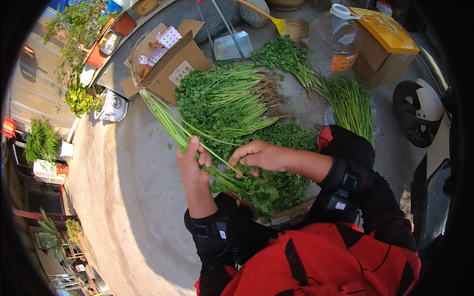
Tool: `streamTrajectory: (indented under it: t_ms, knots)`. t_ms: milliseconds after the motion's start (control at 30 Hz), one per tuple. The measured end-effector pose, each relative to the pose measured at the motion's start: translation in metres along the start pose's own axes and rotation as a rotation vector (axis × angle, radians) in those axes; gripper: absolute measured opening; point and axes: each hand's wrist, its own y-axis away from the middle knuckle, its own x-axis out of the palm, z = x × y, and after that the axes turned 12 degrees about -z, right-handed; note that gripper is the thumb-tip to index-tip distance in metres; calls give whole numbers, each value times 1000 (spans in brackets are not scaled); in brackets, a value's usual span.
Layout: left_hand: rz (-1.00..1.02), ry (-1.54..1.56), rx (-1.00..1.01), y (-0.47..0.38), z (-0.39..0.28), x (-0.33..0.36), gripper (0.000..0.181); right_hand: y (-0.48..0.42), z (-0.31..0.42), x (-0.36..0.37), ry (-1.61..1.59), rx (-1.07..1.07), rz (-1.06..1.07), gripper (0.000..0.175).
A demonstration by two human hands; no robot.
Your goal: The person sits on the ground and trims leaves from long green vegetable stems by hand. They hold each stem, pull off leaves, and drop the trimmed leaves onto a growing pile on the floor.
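Note:
My left hand (194,161) is closed around a bunch of leafy green stalks (164,114), whose pale roots point up and left and whose leaves hang down to the right. My right hand (259,157) has its fingers bent at a thin stalk of that bunch, below the left hand's level; whether it pinches the stalk is hard to see. Beyond both hands a large heap of leafy herbs with brown roots (237,96) lies on the concrete floor. More loose greens (292,144) lie under and beside my right forearm.
An open cardboard box (192,59), a metal dustpan (233,46) and a straw broom (292,27) stand behind the heap. To the right are a smaller herb pile (281,51), a clear plastic jug (329,44), long thin green stalks (350,107) and a closed carton (389,63).

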Motion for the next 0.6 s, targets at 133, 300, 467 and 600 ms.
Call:
streamTrajectory:
  t_ms: [133, 300, 467, 600]
  knots:
    - [-18, -19, 24, 2, -4, 1, 18, 5, 3, -1, 149, -49, 48, 22]
    - [-88, -64, 72, 5, -5, 6, 21, 3, -3, 1, 342, -150, -8, 22]
    - [-106, -47, 76, 0, -8, 2, 20, 9, -3, -6, 64, -5, 46, 25]
    - [-94, -31, 81, -1, -8, -1, 20, 14, 1, -8, -41, 28, 46, 26]
